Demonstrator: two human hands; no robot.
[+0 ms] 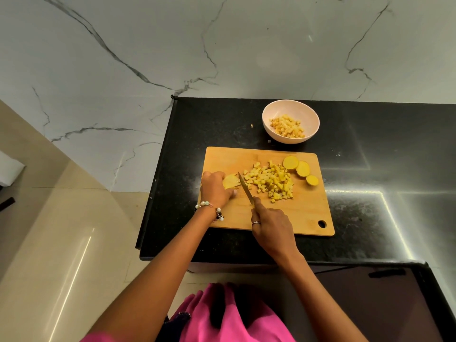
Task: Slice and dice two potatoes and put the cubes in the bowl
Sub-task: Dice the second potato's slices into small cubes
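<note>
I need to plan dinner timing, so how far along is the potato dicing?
Done: some cubes are in the bowl; a bigger pile of cubes sits on the cutting board. In hand: the left hand steadies a potato piece while the right hand holds the knife. Left: three round slices undiced, then the pile to the bowl.

I'm in a home kitchen, pretty clearly. I'm standing at a black speckled granite countertop [370, 169] with a white marble-look wall [222, 45] behind it and glossy beige floor tiles [61, 243] below. A wooden cutting board [303, 213] and a bowl [267, 119] of diced potato sit on the counter.
</note>
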